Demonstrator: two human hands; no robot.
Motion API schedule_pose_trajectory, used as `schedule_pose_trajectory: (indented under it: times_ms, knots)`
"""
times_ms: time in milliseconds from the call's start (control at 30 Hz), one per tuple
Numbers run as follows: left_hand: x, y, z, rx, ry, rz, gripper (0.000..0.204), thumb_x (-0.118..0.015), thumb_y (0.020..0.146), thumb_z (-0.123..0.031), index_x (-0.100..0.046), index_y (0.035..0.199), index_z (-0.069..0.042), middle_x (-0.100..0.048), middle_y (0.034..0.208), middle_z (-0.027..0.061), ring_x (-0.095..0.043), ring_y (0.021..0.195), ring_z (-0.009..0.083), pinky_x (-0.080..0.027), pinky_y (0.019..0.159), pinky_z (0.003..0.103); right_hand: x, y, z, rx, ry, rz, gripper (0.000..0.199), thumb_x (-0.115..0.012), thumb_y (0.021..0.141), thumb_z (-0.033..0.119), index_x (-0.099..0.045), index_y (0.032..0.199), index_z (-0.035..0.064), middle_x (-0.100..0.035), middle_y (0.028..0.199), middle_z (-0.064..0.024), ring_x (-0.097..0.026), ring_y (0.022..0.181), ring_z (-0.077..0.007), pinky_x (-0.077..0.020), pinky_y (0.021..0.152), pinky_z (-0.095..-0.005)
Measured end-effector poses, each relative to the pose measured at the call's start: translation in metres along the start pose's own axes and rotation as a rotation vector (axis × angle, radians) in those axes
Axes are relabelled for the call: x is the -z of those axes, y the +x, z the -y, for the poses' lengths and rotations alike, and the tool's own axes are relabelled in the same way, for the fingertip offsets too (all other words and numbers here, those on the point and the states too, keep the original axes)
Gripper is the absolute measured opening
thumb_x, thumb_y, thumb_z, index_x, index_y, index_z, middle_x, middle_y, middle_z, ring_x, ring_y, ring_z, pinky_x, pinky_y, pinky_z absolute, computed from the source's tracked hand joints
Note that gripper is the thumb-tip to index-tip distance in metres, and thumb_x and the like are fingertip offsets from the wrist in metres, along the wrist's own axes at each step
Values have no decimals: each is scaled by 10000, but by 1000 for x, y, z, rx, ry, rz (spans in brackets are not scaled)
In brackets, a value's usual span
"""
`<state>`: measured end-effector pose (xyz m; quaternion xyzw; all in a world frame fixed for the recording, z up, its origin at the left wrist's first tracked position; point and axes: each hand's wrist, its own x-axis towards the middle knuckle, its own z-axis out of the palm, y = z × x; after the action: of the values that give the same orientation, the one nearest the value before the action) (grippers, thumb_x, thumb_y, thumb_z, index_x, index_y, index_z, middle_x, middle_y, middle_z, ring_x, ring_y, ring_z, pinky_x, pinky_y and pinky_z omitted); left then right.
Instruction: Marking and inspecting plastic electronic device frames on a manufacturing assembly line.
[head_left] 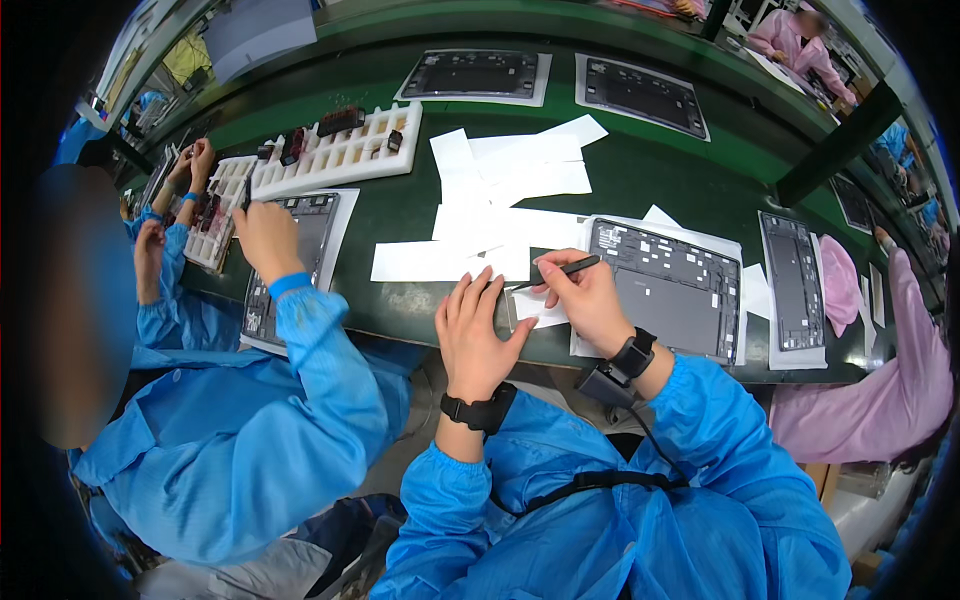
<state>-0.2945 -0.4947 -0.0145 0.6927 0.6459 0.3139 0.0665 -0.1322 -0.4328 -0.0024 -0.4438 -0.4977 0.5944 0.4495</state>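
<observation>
My left hand (pixel 472 335) lies with fingers spread at the table's near edge, its fingertips on a small white sheet (pixel 540 308). Between the fingers of my right hand (pixel 590 305) is a pair of slim black tweezers (pixel 575 268), the tip pointing left towards that sheet, close to my left fingers. Just right of my right hand, a dark grey tablet housing (pixel 690 300) with small white patches rests on a white backing. Loose white sheets (pixel 520 180) overlap one another beyond both hands.
A co-worker in blue (pixel 250 420) sits close on my left, one hand over another housing (pixel 320 215). White compartment trays (pixel 380 150) stand at the far left. More housings (pixel 470 75) lie at the back and right (pixel 790 280). A pink-sleeved arm (pixel 870 400) borders the right side.
</observation>
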Motion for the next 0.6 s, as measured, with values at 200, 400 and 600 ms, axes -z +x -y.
schedule_pose_trajectory:
  times_ms: [200, 400, 600]
  knots:
    - [-3, 5, -7, -41, 4, -10, 581, -783, 732, -322, -612, 1228, -71, -561, 1350, 99, -462, 1295, 327, -329, 1059, 438, 31, -2, 23, -37, 259, -36, 242, -627, 942, 149, -617, 1085, -45, -659, 791, -64, -667, 697, -126, -487, 561, -211]
    - [12, 2, -13, -30, -135, -38, 304, -487, 954, -112, -594, 1221, -16, -485, 1426, 147, -388, 1355, 359, -279, 1104, 481, 202, -57, 69, 214, 1, -533, 208, -649, 932, 178, -620, 1008, -13, -631, 703, -35, -643, 638, -101, -413, 497, -187]
    - [-20, 38, -152, -163, -470, 101, 142, -578, 883, -87, -625, 986, -2, -632, 998, 157, -599, 950, 340, -467, 854, 401, 286, -85, 18, 148, -23, -615, 168, -623, 939, 149, -605, 980, -13, -627, 675, -48, -574, 557, -68, -407, 483, -182]
